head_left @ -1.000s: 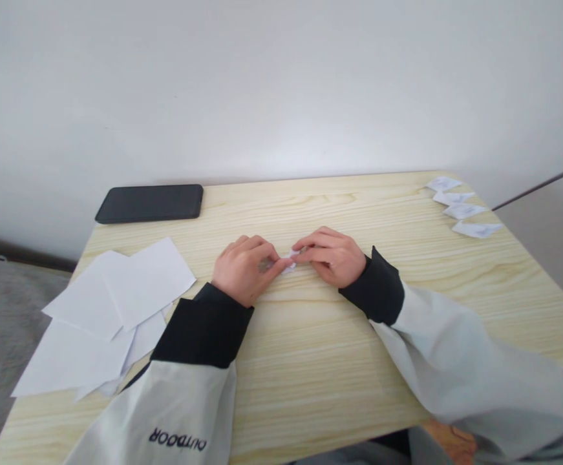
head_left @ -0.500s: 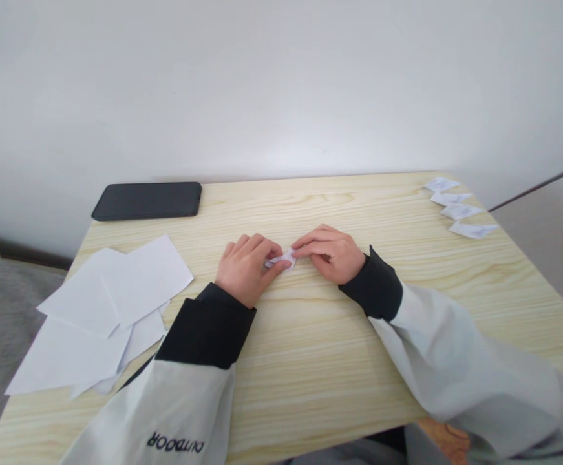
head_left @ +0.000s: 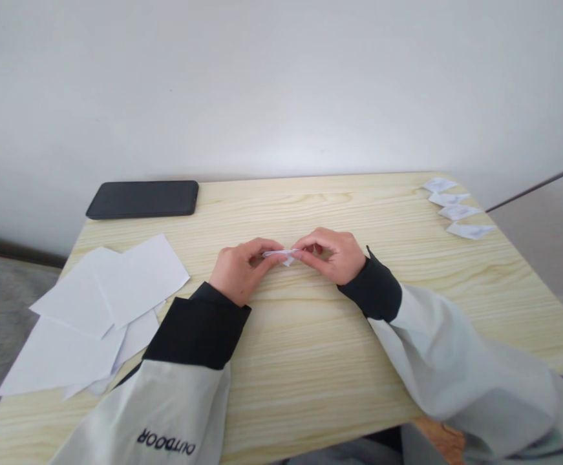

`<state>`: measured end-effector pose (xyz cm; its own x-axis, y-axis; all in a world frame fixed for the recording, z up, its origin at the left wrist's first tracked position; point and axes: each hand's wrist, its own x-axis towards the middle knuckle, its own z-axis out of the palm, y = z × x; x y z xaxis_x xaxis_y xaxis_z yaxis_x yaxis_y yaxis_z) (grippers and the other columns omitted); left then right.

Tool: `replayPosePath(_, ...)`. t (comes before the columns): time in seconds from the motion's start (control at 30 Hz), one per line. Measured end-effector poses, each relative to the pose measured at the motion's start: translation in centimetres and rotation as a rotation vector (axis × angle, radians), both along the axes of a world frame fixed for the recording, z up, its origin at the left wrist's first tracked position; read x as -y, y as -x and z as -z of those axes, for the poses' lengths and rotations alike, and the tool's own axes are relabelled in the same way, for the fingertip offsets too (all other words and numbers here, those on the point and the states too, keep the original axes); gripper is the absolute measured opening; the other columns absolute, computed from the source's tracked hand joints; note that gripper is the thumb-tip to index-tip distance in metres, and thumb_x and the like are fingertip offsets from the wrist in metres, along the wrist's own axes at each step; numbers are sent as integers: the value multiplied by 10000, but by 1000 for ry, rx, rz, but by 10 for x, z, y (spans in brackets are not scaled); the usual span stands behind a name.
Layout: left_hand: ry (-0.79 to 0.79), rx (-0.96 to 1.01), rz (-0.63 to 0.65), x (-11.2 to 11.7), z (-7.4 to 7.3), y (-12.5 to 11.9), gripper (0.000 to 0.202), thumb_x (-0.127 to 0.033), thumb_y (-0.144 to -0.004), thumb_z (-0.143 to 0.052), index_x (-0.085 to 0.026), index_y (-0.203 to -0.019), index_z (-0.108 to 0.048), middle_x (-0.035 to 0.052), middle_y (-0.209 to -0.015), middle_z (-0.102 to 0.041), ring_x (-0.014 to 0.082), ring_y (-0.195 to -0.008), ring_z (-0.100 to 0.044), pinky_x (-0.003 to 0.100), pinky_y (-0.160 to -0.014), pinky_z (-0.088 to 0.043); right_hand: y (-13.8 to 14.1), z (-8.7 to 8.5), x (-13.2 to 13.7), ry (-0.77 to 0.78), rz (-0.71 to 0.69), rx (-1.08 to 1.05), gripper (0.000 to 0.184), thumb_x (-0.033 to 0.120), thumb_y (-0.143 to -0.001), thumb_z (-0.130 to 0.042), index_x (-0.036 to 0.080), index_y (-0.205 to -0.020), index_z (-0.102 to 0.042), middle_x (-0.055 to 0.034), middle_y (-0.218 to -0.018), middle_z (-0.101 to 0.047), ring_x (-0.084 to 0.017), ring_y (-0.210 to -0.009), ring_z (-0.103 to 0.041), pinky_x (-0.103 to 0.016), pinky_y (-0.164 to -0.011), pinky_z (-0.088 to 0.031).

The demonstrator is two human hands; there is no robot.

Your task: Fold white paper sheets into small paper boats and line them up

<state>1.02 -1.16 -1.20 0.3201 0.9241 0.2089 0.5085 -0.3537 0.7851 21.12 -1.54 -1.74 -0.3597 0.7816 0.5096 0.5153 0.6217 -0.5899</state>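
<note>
My left hand (head_left: 240, 270) and my right hand (head_left: 332, 254) meet at the middle of the light wooden table (head_left: 339, 361). Both pinch a small folded piece of white paper (head_left: 281, 254), held between the fingertips just above the tabletop. The fingers of each hand are curled closed on it, and most of the paper is hidden by them.
A loose pile of white paper sheets (head_left: 97, 310) lies at the table's left edge. A black phone (head_left: 143, 198) rests at the back left corner. Several small folded paper pieces (head_left: 456, 208) sit in a row at the back right corner.
The folded paper has been lifted slightly off the table; both hands have turned from pressing it flat to pinching it between the fingertips.
</note>
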Motion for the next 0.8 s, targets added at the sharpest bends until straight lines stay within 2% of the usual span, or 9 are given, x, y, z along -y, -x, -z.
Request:
replayPosePath(0.17,161,177,55,-1,-2,0,217,-394,-778,-648,-191,-810,-719,8,-763,-734,149,-675,-655,252,-656,-516,0,-3,2,117,15,-108,112,274,-809,-647,179,-772,-694,-10,-685,-699,-101,-589,-592,-223,-581,-473)
replayPosePath(0.27,221,260,45,0,-3,-3,223,-389,-754,-671,-173,-787,-714,13,-718,-725,141,-620,-643,252,-616,-524,1,-3,3,216,31,-198,129,299,-789,-665,180,-751,-692,-12,-706,-715,-118,-616,-624,-238,-599,-501)
replayPosePath(0.4,276,307,22,0,-6,-6,292,-423,-719,-697,-141,-788,-675,27,-682,-709,132,-597,-630,243,-591,-510,2,0,3,245,59,-273,122,303,-771,-682,182,-758,-697,-11,-722,-720,-124,-637,-641,-242,-609,-518)
replayPosePath(0.53,234,240,22,0,-7,-6,373,-431,-663,-741,-131,-862,-643,24,-688,-696,108,-552,-577,218,-525,-443,2,3,4,210,97,-311,116,307,-773,-685,192,-779,-697,-9,-742,-723,-120,-633,-645,-239,-616,-526)
replayPosePath(0.7,150,121,23,-1,-4,-4,282,-413,-716,-694,-150,-819,-696,17,-697,-691,111,-573,-560,224,-539,-428,4,-1,5,163,60,-250,116,310,-784,-673,195,-775,-686,-7,-732,-710,-123,-644,-634,-247,-631,-515)
replayPosePath(0.8,168,144,33,1,-4,-4,249,-401,-725,-687,-164,-799,-703,10,-701,-700,122,-594,-585,227,-562,-455,5,-4,6,198,30,-237,122,301,-799,-652,185,-773,-677,-5,-728,-701,-115,-645,-620,-240,-635,-506)
